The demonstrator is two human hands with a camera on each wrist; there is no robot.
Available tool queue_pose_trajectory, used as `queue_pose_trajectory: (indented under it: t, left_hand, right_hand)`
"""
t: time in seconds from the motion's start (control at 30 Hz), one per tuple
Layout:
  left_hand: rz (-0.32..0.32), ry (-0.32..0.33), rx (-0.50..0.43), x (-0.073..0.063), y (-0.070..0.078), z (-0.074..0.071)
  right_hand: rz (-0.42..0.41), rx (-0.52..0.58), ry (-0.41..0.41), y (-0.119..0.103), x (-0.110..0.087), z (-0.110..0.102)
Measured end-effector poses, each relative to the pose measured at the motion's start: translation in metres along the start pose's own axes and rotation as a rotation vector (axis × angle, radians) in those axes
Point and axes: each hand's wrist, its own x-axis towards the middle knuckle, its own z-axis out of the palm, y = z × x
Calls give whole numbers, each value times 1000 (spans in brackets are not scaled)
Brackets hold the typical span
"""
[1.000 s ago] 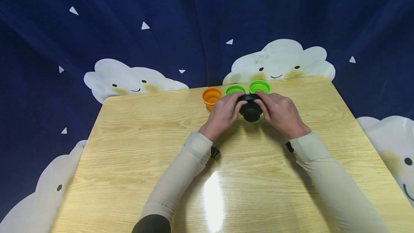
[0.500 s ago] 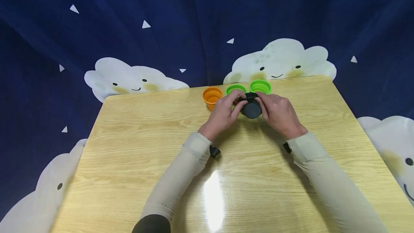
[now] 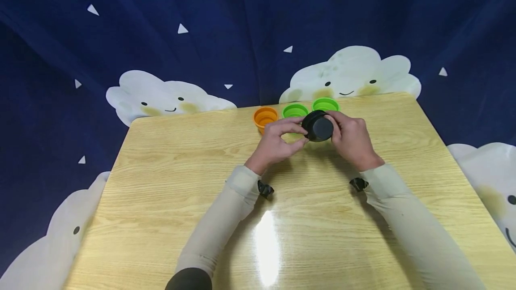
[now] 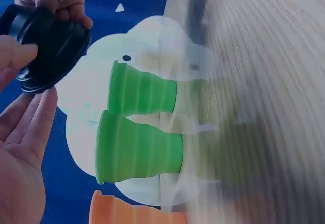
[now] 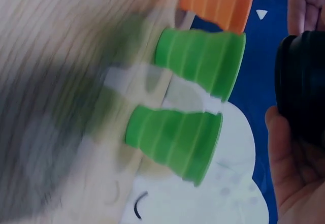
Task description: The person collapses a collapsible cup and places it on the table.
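A black collapsible cup (image 3: 321,129), ringed with folds, is held above the table with its flat base turned toward the head camera. My left hand (image 3: 278,144) pinches its left edge; in the left wrist view the thumb lies on the near side of the cup (image 4: 53,41) and the fingers touch the rim below. My right hand (image 3: 354,140) grips the opposite side. Beyond the hands stand two green collapsible cups, a left one (image 3: 295,109) and a right one (image 3: 325,103). An orange collapsible cup (image 3: 265,117) is left of them. All three are upright and extended.
The wooden table (image 3: 181,182) runs back to a dark blue curtain (image 3: 242,26) with white clouds and small triangles. The upright cups stand in a row near the table's far edge.
The black cup has tilted and shifted slightly right, its base turning toward the head camera. My left fingers have slid to its left edge and spread apart; my right hand keeps hold.
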Motion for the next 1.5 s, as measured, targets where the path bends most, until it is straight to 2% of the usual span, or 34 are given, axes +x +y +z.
queue_pose_trajectory:
  t: [0.07, 0.1, 0.2, 0.3, 0.43, 0.6, 0.87, 1.0, 1.13, 1.27, 1.37, 1.5]
  left_hand:
    - [30, 32, 20, 2, 10, -1]
    - [38, 48, 21, 2, 10, 0]
    - [46, 98, 27, 2, 6, 5]
    - [42, 138, 26, -2, -9, 12]
    - [32, 151, 16, -3, -8, 14]
    - [24, 159, 39, -3, -7, 14]
    - [-36, 209, 174, 1, -3, 15]
    - [-75, 243, 186, 3, -4, 15]
    - [-121, 262, 185, 2, -5, 16]
    - [-179, 271, 114, 3, -3, 16]
    - [-233, 290, 35, 4, -1, 15]
    - [-268, 318, -20, 4, 0, 15]
  right_hand:
    - [38, 21, 21, 0, 0, 2]
    - [59, 30, 25, -1, 0, 3]
    - [115, 45, 41, -2, 1, 7]
    - [163, 51, 45, -4, 1, 9]
    - [199, 58, 57, -5, 0, 10]
    - [208, 61, 60, -7, 0, 11]
    - [173, 43, 87, -10, -1, 14]
    - [221, 68, 72, -12, -1, 13]
    - [303, 187, 12, -11, -4, 8]
    - [353, 431, -31, -9, -10, 2]
    - [342, 586, -55, -9, -14, 0]
    - [299, 613, -77, -15, -16, -2]
